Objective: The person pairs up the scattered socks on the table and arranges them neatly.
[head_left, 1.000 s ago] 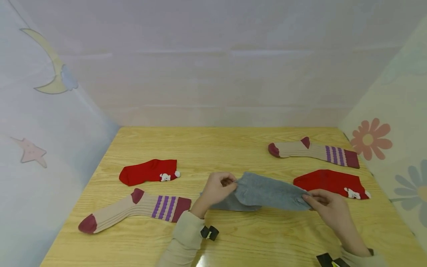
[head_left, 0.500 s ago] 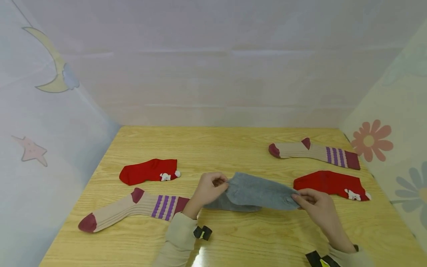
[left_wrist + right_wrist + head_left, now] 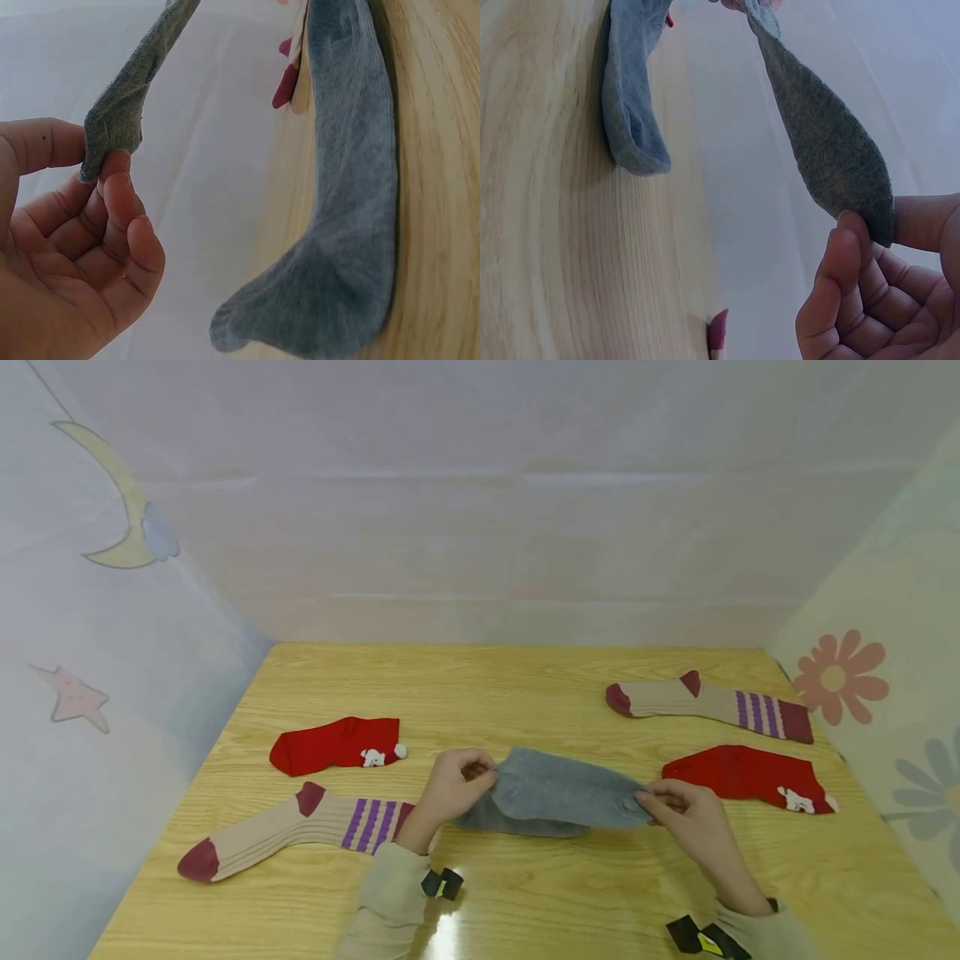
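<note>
A grey sock (image 3: 570, 787) is stretched in the air between both hands. My left hand (image 3: 454, 787) pinches one end of it between thumb and fingertips, and my right hand (image 3: 692, 827) pinches the other end the same way. In the left wrist view the held grey sock (image 3: 120, 112) hangs from the thumb and index finger. Beneath it, a second grey sock (image 3: 349, 195) lies flat on the table, partly covered by the raised one in the head view. The right wrist view shows the held sock's wide end (image 3: 847, 165) in the right fingers.
On the left of the wooden table (image 3: 465, 693) lie a red sock (image 3: 330, 747) and a beige striped sock (image 3: 285, 831). On the right are another beige striped sock (image 3: 712, 702) and another red sock (image 3: 735, 772). Printed cloth walls (image 3: 480, 552) stand around the table.
Both hands have shifted left together, carrying the stretched grey sock over the lying one. The left wrist now overlaps the cuff of the left striped sock. The other socks stay put.
</note>
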Demonstrator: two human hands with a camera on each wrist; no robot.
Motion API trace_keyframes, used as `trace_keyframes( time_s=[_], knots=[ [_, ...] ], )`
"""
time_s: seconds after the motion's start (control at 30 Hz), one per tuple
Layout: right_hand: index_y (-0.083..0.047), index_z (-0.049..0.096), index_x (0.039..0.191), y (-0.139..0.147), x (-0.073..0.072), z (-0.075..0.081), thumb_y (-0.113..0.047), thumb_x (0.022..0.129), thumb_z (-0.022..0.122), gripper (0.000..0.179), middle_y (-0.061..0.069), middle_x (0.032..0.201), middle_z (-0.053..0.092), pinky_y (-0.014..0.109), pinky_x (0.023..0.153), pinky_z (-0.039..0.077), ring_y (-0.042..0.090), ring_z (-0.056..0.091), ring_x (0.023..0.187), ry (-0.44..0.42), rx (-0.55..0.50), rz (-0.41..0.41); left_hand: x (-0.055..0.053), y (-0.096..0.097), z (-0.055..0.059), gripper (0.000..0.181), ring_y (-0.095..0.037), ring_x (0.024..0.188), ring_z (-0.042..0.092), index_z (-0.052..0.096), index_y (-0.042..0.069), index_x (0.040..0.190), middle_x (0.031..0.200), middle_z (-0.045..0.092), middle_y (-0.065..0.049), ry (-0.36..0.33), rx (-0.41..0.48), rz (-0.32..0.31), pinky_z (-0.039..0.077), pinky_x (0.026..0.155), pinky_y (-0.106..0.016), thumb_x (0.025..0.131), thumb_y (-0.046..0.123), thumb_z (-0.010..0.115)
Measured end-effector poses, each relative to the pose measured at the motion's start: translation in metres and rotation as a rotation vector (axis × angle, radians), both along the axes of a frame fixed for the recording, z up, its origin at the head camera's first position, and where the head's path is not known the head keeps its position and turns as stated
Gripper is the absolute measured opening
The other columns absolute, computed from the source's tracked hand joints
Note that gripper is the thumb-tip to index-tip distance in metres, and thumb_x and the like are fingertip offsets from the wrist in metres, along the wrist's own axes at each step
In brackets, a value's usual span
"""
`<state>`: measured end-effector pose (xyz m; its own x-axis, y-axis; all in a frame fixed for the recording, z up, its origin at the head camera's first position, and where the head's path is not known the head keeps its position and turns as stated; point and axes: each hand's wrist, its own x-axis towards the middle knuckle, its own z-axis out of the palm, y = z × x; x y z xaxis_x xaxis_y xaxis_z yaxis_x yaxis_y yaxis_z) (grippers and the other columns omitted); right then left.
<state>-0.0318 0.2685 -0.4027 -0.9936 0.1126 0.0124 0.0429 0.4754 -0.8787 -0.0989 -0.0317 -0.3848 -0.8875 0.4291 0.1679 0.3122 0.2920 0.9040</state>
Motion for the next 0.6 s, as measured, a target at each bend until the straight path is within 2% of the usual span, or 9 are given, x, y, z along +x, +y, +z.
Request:
trace_keyframes(
  time_s=[0.07,0.27,0.43,0.6],
  knots=[
    [0.009,0.063,0.092,-0.003,-0.001,-0.001,-0.005,0.085,0.062,0.016,0.006,0.074,0.065,0.029,0.057,0.052,0.01,0.06,0.059,0.0,-0.003,0.008,-0.002,-0.002,-0.006,0.006,-0.019,0.066,0.056,0.064,-0.008,0.083,0.076,0.062,-0.014,0.0,0.002,0.006,0.047,0.061,-0.026,0.081,-0.007,0.059],
    [0.009,0.063,0.092,-0.01,-0.005,-0.005,-0.005,0.085,0.063,0.016,0.011,0.075,0.066,0.03,0.057,0.052,0.011,0.06,0.059,-0.013,-0.01,0.015,-0.015,-0.009,-0.039,0.006,-0.015,0.066,0.056,0.066,-0.002,0.082,0.076,0.063,-0.008,-0.003,0.002,0.04,0.047,0.061,-0.026,0.08,-0.004,0.061],
    [0.008,0.064,0.091,-0.014,-0.009,-0.008,-0.006,0.085,0.062,0.016,0.011,0.075,0.066,0.033,0.058,0.053,0.013,0.061,0.06,-0.021,-0.028,0.035,-0.018,-0.016,-0.046,0.005,-0.011,0.065,0.056,0.066,0.0,0.081,0.075,0.063,-0.006,0.008,0.006,0.05,0.047,0.06,-0.024,0.08,-0.002,0.062],
    [0.007,0.064,0.09,-0.018,-0.013,-0.013,-0.006,0.085,0.062,0.014,0.009,0.073,0.065,0.034,0.058,0.052,0.014,0.06,0.059,-0.026,-0.042,0.054,-0.018,-0.021,-0.047,0.005,-0.012,0.065,0.056,0.066,0.0,0.08,0.074,0.063,-0.006,0.03,0.001,0.063,0.048,0.059,-0.025,0.079,-0.002,0.062]
  ],
)
